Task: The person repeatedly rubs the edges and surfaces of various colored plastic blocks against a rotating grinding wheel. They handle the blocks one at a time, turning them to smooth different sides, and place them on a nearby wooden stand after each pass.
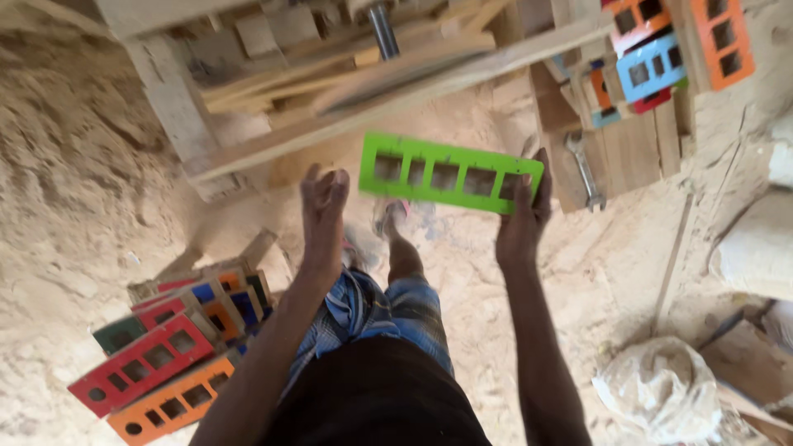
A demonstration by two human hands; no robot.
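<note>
Partly hidden — green frame's (pixel 446 172) gripped end

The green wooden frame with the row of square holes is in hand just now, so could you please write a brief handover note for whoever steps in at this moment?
Right hand: grips one end of the green wooden frame with five square holes, held in the air above the sandy floor.
Left hand: raised beside the frame's other end, not touching it; seems empty.
Done: painted frames, red, orange, blue and dark green, lie stacked on the sand at the person's left. More orange and blue ones lie at upper right, near a metal spanner.
Left: the green frame is not yet set down.
</note>
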